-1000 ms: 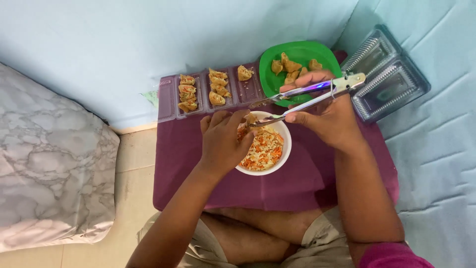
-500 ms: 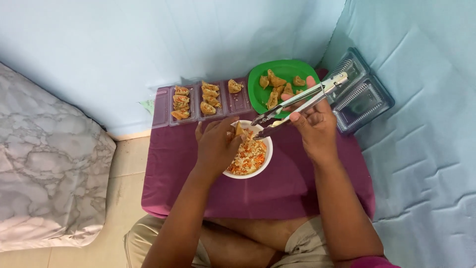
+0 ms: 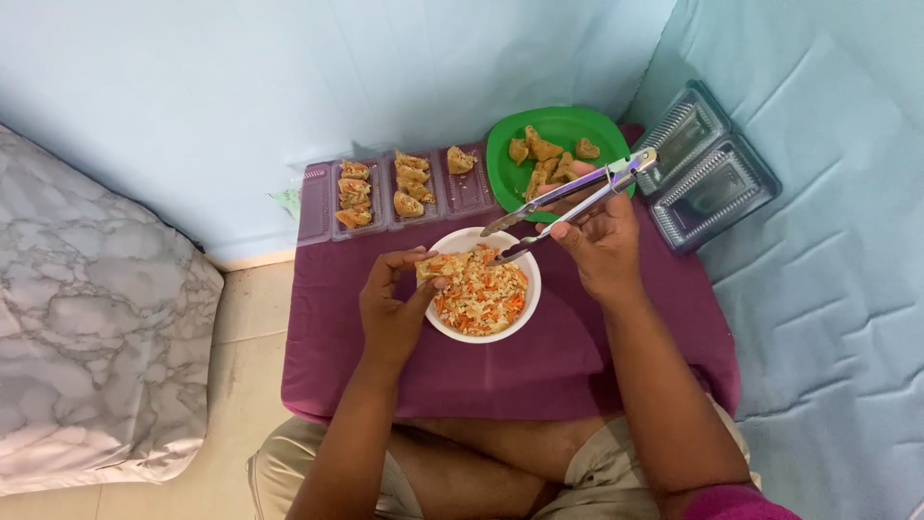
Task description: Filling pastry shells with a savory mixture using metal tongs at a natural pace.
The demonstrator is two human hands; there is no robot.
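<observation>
Now your left hand (image 3: 395, 308) pinches a small folded pastry (image 3: 441, 266) between thumb and fingertips, holding it over the near-left rim of the white bowl (image 3: 445, 325), right against the shredded orange and pale filling (image 3: 484, 297) heaped inside. Your right hand (image 3: 599, 236) is clenched around the metal tongs (image 3: 568, 198), gripping them near the hinge end; the two arms stand a little apart, and the tips reach down to the far side of the bowl, just beside the pastry. Whether the tips carry any filling cannot be told.

Half a second ago the tongs' tips met the pastry over the bowl; they now sit slightly to the right of it, and your left hand has drawn the pastry a touch toward the bowl's left rim. Both hands stay over the bowl as before.

The bowl stands near the middle of the purple cloth (image 3: 577, 356) covering the low table. Along the far edge lies a clear ridged tray (image 3: 322, 207) with filled pastries in its compartments, several at its left and middle and one (image 3: 460, 160) toward its right end. At the far right corner sits a green plate (image 3: 568, 125) holding more pastries, with your right hand partly over its near rim. Beyond the right edge, two empty clear plastic containers (image 3: 712, 183) lie on the blue sheet.
</observation>
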